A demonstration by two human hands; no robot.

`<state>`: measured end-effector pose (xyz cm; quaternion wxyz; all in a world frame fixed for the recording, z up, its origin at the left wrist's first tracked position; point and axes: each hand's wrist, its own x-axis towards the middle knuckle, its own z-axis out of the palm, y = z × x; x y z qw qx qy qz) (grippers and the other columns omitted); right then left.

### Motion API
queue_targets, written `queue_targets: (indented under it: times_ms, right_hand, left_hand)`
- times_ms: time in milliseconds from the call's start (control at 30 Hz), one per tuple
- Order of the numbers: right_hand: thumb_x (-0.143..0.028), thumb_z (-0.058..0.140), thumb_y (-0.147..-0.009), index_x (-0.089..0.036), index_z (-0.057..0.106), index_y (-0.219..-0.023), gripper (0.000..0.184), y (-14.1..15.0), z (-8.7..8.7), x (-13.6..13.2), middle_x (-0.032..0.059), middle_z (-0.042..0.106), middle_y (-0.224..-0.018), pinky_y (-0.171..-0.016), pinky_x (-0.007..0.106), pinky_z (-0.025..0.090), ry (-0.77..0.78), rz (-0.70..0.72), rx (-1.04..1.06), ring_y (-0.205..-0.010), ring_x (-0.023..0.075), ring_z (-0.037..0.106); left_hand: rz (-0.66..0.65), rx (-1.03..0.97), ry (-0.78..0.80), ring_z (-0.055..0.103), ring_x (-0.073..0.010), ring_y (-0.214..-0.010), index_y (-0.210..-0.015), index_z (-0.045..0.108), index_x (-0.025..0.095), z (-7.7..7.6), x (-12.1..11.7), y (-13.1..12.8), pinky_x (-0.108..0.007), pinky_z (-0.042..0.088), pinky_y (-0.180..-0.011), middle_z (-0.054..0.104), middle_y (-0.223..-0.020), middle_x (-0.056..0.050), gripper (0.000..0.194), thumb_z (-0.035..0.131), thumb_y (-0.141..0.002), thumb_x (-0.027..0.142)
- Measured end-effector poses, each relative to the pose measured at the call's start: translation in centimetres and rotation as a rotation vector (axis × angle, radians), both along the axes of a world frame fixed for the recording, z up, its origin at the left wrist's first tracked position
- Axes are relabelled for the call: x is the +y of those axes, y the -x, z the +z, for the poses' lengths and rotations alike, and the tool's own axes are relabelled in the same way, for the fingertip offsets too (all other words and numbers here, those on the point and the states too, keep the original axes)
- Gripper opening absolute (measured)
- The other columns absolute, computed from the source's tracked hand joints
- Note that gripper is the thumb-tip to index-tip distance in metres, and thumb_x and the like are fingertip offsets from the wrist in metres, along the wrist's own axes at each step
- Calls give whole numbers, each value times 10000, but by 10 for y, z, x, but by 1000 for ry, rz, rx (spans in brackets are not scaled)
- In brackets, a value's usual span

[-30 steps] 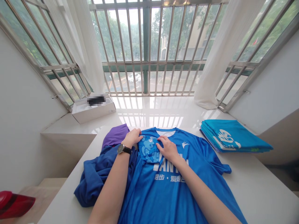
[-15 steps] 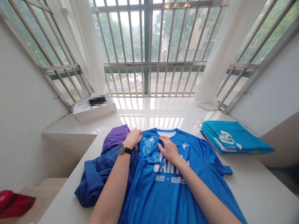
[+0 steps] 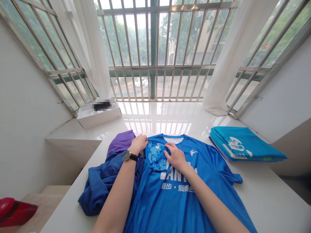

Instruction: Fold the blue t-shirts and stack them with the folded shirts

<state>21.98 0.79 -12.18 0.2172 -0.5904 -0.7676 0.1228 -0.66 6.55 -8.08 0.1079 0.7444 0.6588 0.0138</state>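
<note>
Shirt (image 3: pixel 184 210) is face up on the tabletop (image 3: pixel 272 197), near edge out of frame, so can't check whether the hem is square or bunched.

Risks, near to far:
- Near left, the folded-in side runs right beside the navy heap (image 3: pixel 99 191). Any sideways tug could snag the heap or drag it along.
- Right forearm crosses above the chest print (image 3: pixel 172 174). If it brushes the cloth, the front could ruck; fabric looks thin and slick.
- Patterned sleeve (image 3: pixel 155 157) lies folded in over the chest. Right hand (image 3: pixel 176 158) has fingertips at its inner edge; can't tell if that grip is pinching or just pressing. Too light and the sleeve may creep outward, too hard and it may drag the front into creases.
- Left hand (image 3: pixel 138 144) looks pinched on the shirt at the shoulder fold. If that grip slips, the fold line could open or skew.
- Pull unevenly between the hands and the collar (image 3: pixel 175 140) could twist off centre.

Orientation: collar points away, toward the sill (image 3: pixel 157 113); body runs back toward the wearer. Long axis near to far, roughly straight. Print reads upright from here. Other sleeve (image 3: pixel 234 178) is out to the right, cuff angled nearward, below the folded stack (image 3: pixel 247 142).
</note>
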Motion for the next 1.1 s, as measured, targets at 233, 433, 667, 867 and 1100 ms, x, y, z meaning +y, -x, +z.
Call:
queue_targets:
  times_ms: [233, 433, 667, 867, 1100]
  right_hand:
    - [-332, 484, -939, -197, 621, -1283, 394, 0, 0, 0, 75, 574, -1394, -893, 343, 530, 4, 0, -11, -1106, 250, 653]
    - [-320, 482, -935, -167, 568, -1347, 448, 0, 0, 0, 100, 529, -1447, -939, 392, 523, 20, 24, -9, -1134, 274, 636]
    - [-370, 513, -922, -174, 473, -1418, 534, -19, 62, -10, 163, 411, -1517, -792, 375, 583, -44, 116, 263, -727, 139, 662]
    - [-474, 558, -892, -207, 661, -1179, 405, -95, 120, -57, 109, 607, -1318, -648, 299, 576, -212, -65, 386, -809, 172, 672]
    - [-528, 571, -732, -228, 719, -967, 410, -233, 36, -107, 96, 739, -925, -691, 405, 550, -89, -684, 181, -788, 283, 693]
  left_hand:
    - [10, -13, -23, 640, -242, -1001, -997, 640, 202, -4, 2, 2, -315, 494, -800, 640, -1110, -95, 172, 505, -936, 290]
    - [13, -32, -40, 642, -240, -990, -976, 643, 195, -8, 4, 4, -309, 489, -788, 649, -1099, -101, 164, 509, -925, 274]
    - [20, -47, -49, 643, -239, -1001, -978, 651, 193, -8, 4, 5, -304, 483, -805, 656, -1107, -104, 169, 513, -916, 270]
    - [9, -51, -40, 645, -236, -1017, -983, 656, 197, -6, 3, 6, -297, 483, -813, 661, -1120, -101, 175, 511, -911, 265]
    - [-14, -41, -18, 631, -271, -1075, -1118, 622, 199, 11, 1, 9, -334, 490, -843, 635, -1182, -118, 267, 519, -911, 332]
